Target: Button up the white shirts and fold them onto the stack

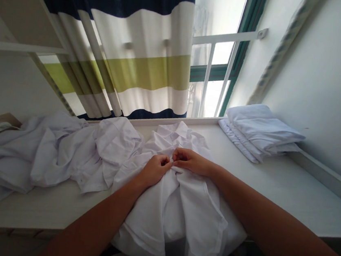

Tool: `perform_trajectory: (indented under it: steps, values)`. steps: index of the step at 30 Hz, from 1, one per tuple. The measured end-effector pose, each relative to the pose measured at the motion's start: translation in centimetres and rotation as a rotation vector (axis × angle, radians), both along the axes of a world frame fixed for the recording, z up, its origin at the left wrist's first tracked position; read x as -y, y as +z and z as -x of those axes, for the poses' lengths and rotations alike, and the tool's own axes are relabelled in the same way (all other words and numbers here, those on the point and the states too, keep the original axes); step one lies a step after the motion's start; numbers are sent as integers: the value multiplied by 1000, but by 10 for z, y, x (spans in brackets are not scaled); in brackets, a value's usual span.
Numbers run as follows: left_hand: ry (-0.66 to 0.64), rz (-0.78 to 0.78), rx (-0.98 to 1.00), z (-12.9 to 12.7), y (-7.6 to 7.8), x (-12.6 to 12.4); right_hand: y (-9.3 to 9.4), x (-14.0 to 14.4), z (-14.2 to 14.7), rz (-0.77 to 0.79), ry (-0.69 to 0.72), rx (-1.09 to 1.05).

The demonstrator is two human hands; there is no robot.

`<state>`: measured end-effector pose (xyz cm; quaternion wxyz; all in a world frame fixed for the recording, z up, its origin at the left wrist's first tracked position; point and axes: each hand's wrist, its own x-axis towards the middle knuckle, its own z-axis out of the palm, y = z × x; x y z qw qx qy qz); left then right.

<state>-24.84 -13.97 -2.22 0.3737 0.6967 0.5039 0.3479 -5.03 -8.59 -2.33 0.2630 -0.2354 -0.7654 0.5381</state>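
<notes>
We judge the work partway along: folded white garments (261, 130) sit stacked at two o'clock, while a crumpled white heap (72, 153) at nine o'clock lies loose and the white shirt (178, 203), at six o'clock, is not yet folded. Our left hand (155, 170) and right hand (190, 160), close together, pinch cloth on its front (the exact grip is too small to tell); it lies beneath them, collar (176, 131) toward twelve, flaps (204, 226) hanging off the tabletop (268, 184) toward six

1 head-worn camera looks forward and down, close over a bare left hand (155, 170) and bare right hand (190, 160), across a flat white table (300, 200) toward a navy-white-green striped fabric curtain (146, 72).
</notes>
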Motion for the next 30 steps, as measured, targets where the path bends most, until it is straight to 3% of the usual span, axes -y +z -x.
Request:
perform_trajectory:
  steps: [6,15,21,24,26,30]
  values:
    - [0,0,44,1,0,0,-2,-3,-1,-43,-20,-4]
    - [-40,154,142,4,5,3,1,-3,-2,-4,-31,-22]
    - [-110,120,-1,0,7,7,-2,0,1,14,24,30]
    - [-66,44,-125,-1,20,12,10,5,1,-8,-5,75]
    - [-17,8,-216,4,38,21,27,15,-2,-41,-30,127]
    - [78,-40,-467,21,77,72,62,55,-27,-388,-278,311]
